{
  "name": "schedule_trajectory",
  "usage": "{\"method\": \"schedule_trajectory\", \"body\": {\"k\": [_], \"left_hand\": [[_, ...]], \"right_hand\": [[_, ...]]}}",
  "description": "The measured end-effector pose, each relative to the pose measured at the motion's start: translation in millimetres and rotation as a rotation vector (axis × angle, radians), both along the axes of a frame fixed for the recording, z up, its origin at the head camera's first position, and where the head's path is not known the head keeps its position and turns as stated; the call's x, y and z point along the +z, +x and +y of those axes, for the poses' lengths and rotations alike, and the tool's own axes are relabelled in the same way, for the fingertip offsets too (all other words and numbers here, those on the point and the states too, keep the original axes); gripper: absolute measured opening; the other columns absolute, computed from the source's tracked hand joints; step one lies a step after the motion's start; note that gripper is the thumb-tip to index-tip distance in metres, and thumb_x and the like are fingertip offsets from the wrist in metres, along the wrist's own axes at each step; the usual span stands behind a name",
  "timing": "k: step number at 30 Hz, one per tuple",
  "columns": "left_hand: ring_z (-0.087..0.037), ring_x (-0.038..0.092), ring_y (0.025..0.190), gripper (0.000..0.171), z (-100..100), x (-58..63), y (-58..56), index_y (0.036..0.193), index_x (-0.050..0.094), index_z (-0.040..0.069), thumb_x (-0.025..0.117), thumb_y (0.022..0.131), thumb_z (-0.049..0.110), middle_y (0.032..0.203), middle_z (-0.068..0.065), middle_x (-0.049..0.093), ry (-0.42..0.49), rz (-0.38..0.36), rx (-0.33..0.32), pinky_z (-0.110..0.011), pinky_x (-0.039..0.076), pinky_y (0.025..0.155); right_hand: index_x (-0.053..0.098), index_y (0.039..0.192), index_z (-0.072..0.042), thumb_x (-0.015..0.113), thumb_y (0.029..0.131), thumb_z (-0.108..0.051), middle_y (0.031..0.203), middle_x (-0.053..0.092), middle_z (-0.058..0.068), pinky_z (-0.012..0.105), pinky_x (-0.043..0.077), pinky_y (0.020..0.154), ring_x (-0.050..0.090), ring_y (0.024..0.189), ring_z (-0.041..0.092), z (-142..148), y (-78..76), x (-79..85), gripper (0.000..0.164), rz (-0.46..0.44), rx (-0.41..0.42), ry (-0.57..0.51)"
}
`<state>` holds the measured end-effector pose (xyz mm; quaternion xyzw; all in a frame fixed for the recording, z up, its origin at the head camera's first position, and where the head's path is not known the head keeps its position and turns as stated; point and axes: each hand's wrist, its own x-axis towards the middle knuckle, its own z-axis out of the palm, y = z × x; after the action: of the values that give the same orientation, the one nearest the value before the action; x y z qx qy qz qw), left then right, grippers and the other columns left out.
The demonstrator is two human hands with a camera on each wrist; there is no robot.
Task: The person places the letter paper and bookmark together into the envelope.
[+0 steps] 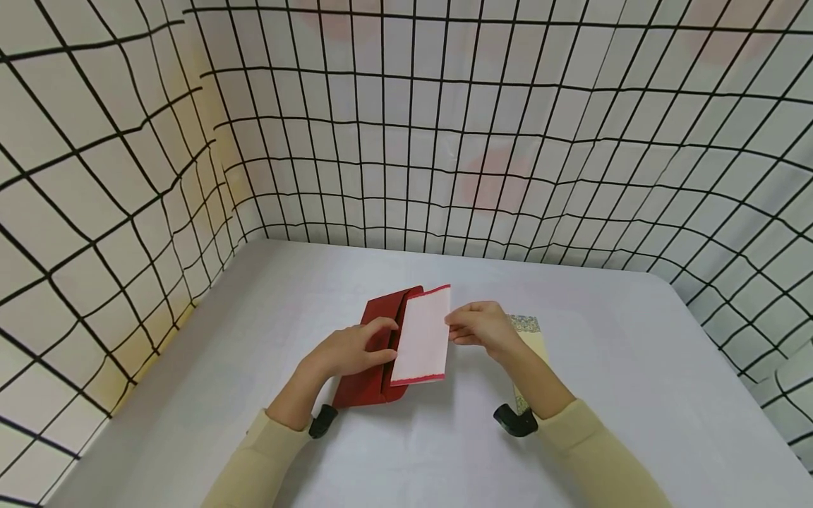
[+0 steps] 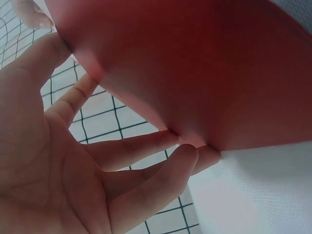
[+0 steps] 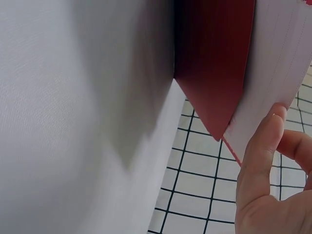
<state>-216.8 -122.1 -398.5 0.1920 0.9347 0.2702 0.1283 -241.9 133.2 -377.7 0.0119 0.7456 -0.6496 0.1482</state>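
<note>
A red envelope (image 1: 383,308) stands tilted on the table at centre, its long opening facing right. My left hand (image 1: 348,350) holds it, thumb and fingers spread along the opening; in the left wrist view the fingertips dent the edge of the red paper (image 2: 204,68). A white card (image 1: 423,335) with ragged red edges leans at the opening, partly over the envelope. My right hand (image 1: 484,327) pinches the card's right edge between thumb and fingers. The right wrist view shows the card (image 3: 273,58) beside the red flap (image 3: 214,63); how far it sits inside is hidden.
Partly under the right forearm lies a pale yellow card (image 1: 533,343) with glittery ends. The white table (image 1: 305,275) is bounded at the back and sides by a black grid over white cloth (image 1: 432,155). Black wrist cameras (image 1: 516,421) sit below each wrist.
</note>
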Motion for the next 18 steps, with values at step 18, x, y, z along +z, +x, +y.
{"method": "schedule_trajectory", "body": {"k": [18], "left_hand": [[-0.014, 0.052, 0.087, 0.043, 1.3, -0.1, 0.3, 0.125, 0.044, 0.037, 0.060, 0.085, 0.047, 0.105, 0.003, 0.056, -0.024, 0.008, 0.023, -0.035, 0.044, 0.073]], "right_hand": [[0.064, 0.094, 0.010, 0.066, 0.082, -0.007, 0.071, 0.066, 0.013, 0.029, 0.053, 0.060, 0.064, 0.058, 0.017, -28.7, -2.3, -8.9, 0.021, -0.009, -0.009, 0.078]]}}
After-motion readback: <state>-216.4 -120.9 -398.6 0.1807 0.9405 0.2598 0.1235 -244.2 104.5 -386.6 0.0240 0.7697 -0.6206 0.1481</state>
